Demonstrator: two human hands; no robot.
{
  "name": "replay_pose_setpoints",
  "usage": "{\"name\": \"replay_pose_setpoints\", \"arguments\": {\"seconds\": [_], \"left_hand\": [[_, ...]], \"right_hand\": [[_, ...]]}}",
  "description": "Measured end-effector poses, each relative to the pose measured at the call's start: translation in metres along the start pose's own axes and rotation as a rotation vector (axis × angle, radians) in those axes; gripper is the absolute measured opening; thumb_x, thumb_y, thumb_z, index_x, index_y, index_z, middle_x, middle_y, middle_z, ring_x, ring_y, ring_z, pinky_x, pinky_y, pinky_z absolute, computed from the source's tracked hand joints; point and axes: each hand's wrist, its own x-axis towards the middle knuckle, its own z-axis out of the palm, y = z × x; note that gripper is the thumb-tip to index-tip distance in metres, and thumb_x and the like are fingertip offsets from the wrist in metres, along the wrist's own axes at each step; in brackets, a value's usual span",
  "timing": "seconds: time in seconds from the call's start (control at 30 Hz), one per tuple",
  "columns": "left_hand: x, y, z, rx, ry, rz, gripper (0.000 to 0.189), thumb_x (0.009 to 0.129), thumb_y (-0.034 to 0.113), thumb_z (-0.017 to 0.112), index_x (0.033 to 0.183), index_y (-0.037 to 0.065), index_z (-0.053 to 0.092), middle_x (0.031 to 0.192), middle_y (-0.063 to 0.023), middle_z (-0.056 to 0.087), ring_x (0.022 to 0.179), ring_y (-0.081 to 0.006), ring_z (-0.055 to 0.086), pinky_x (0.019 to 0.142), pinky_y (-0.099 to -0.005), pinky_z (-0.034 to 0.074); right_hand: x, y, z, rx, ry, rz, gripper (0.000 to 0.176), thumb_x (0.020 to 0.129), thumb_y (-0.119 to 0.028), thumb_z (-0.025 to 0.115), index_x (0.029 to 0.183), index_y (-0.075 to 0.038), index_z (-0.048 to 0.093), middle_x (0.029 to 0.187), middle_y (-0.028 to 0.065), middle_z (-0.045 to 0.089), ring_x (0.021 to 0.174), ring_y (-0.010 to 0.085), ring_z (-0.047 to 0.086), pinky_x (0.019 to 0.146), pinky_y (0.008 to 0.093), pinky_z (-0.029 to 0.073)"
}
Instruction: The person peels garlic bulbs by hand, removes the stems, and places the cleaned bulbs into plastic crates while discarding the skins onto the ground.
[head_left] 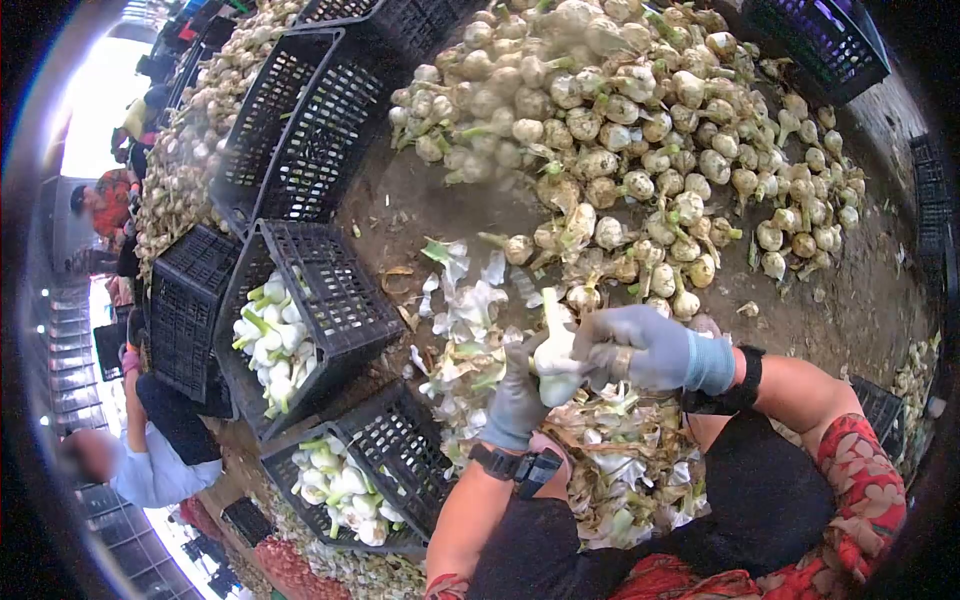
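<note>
1. As I watch, the left hand [515, 395] cups the garlic bulb [555, 362] from below, over the lap.
2. Fingers of the right hand [645, 350] pinch its top, likely steadying it.
3. Loose skins [620, 470] lie beneath; a crate [340, 300] stands near, leftward.

Reckoned from the left grip [515, 395] and right grip [650, 350], both closed on one garlic bulb [555, 355], the garlic heap [620, 130] blocks twelve through two o'clock. Bare floor [410, 200] lies open at eleven, and a second bare strip [860, 300] at three. Loose peels [465, 320] litter ten. The upper crate [345, 290] walls off nine and the lower crate [400, 450] eight. Husks [620, 470] cover the lap at six.
</note>
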Motion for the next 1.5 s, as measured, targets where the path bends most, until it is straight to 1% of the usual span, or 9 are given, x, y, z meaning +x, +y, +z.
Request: {"name": "replay_pose_setpoints", "arguments": {"seconds": [0.37,0.43,0.7,0.87,1.03,1.13,1.3,1.4,1.5], "left_hand": [[-0.006,0.007,-0.018,-0.632,0.011,-0.060,0.076,0.080,0.071,0.054,0.119,0.006,0.055,0.091,-0.0117,0.065,0.071,-0.0215,0.059,0.059,-0.0334,0.051],[-0.015,0.032,-0.005,-0.356,0.376,0.114,0.070,0.080,0.067,0.057,0.116,0.007,0.058,0.087,-0.0103,0.065,0.070,-0.0211,0.060,0.058,-0.0311,0.050],[-0.061,0.200,-0.064,-0.599,0.395,1.016,0.080,0.083,0.061,0.058,0.126,-0.006,0.047,0.119,-0.0201,0.058,0.112,-0.0299,0.055,0.100,-0.0489,0.043],[-0.001,0.111,-0.040,0.294,0.732,0.452,0.016,0.092,0.017,0.054,0.098,0.002,0.060,0.090,-0.0079,0.064,0.085,-0.0180,0.062,0.070,-0.0265,0.052],[0.068,-0.016,-0.018,1.904,0.193,-0.169,0.055,0.080,0.038,0.066,0.125,0.011,0.054,0.111,-0.0137,0.057,0.105,-0.0317,0.057,0.091,-0.0403,0.046],[0.076,-0.026,-0.038,2.017,0.104,-0.119,0.058,0.081,0.037,0.064,0.132,0.018,0.048,0.130,-0.0161,0.049,0.104,-0.0370,0.059,0.085,-0.0443,0.050],[0.044,-0.005,-0.067,1.711,0.357,-0.186,0.051,0.085,0.030,0.061,0.132,0.016,0.047,0.119,-0.0188,0.054,0.100,-0.0331,0.061,0.085,-0.0434,0.051],[0.011,0.036,-0.022,0.120,0.572,0.053,0.053,0.079,0.015,0.065,0.125,-0.003,0.047,0.112,-0.0132,0.055,0.103,-0.0265,0.057,0.086,-0.0370,0.051],[0.002,0.050,0.020,0.425,0.754,0.208,0.048,0.079,0.014,0.066,0.121,-0.002,0.049,0.113,-0.0144,0.053,0.109,-0.0279,0.052,0.086,-0.0385,0.051]], "right_hand": [[-0.014,-0.014,-0.029,0.533,0.066,-0.083,0.028,0.091,-0.026,0.055,0.101,0.000,0.060,0.094,0.0109,0.066,0.079,0.0192,0.064,0.069,0.0301,0.051],[-0.005,0.016,-0.043,-0.685,0.077,-0.142,0.026,0.086,-0.027,0.061,0.100,-0.006,0.062,0.096,0.0125,0.065,0.081,0.0245,0.065,0.071,0.0341,0.051],[-0.014,0.089,-0.028,-0.588,0.055,0.086,0.030,0.079,-0.032,0.065,0.098,-0.010,0.065,0.092,0.0119,0.065,0.087,0.0307,0.063,0.076,0.0385,0.050],[-0.006,0.093,-0.015,-0.733,0.029,0.216,0.033,0.080,-0.034,0.063,0.101,-0.008,0.063,0.096,0.0156,0.063,0.094,0.0345,0.061,0.082,0.0426,0.048],[-0.002,0.095,-0.012,-0.787,-0.016,0.281,0.035,0.081,-0.036,0.061,0.103,-0.010,0.063,0.100,0.0160,0.064,0.096,0.0343,0.061,0.082,0.0428,0.048],[-0.004,0.102,-0.013,-0.725,-0.008,0.253,0.037,0.083,-0.039,0.058,0.106,-0.010,0.062,0.102,0.0169,0.064,0.097,0.0344,0.060,0.082,0.0452,0.048],[0.000,0.105,-0.010,-0.707,-0.052,0.259,0.038,0.083,-0.040,0.059,0.106,-0.009,0.062,0.099,0.0169,0.064,0.093,0.0353,0.061,0.080,0.0436,0.048],[0.001,0.093,-0.002,-0.678,0.031,0.165,0.042,0.084,-0.044,0.060,0.102,-0.007,0.062,0.095,0.0180,0.065,0.090,0.0364,0.062,0.078,0.0430,0.049],[0.022,0.089,0.006,-0.607,0.147,0.013,0.045,0.085,-0.041,0.064,0.108,-0.002,0.061,0.094,0.0153,0.066,0.084,0.0271,0.065,0.073,0.0377,0.051]]}}
